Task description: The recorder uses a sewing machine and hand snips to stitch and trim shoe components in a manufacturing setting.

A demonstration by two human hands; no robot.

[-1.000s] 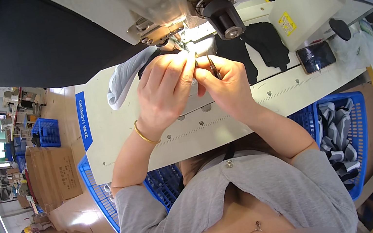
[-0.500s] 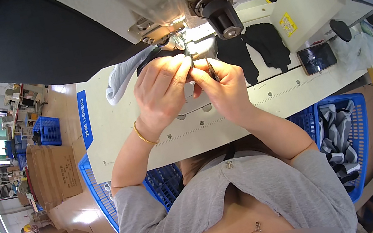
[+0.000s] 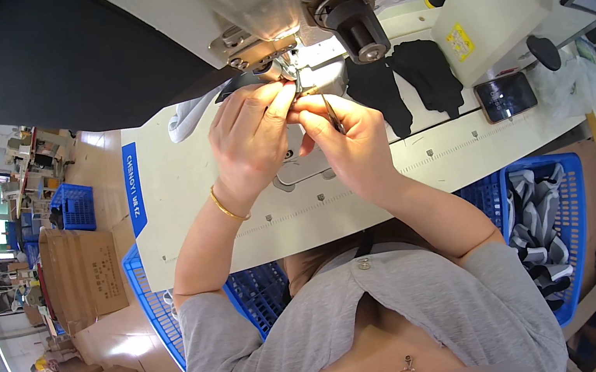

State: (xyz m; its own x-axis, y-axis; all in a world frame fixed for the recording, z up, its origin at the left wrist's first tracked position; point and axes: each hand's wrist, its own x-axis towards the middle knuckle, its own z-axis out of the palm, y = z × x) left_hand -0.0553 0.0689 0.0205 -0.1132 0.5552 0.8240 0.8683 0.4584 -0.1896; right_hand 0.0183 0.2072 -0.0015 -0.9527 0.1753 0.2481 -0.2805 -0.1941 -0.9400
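Note:
Beneath the lit needle area of a sewing machine [image 3: 264,51], both of my hands work close together. My left hand [image 3: 250,137] is closed, thumb and fingers pinched on the edge of a dark fabric piece [image 3: 234,85] by the presser foot. Light grey fabric [image 3: 186,118] lies just left of that hand. My right hand [image 3: 349,138] is closed round a slim, dark, pointed metal tool [image 3: 333,113], which looks like tweezers. Its fingertips nearly meet the left ones at the needle; what lies between them is hidden.
Black fabric pieces [image 3: 427,77] lie right of the needle on the white sewing table [image 3: 276,241]. Beyond them rests a phone [image 3: 506,97]. A blue basket [image 3: 576,218] of grey and black pieces stands at the right below the table. Cardboard boxes [image 3: 85,277] stand at left.
My left hand has shifted slightly left with the fabric, and less of the light grey fabric shows. My right fingertips have moved slightly left, the tool still in hand.

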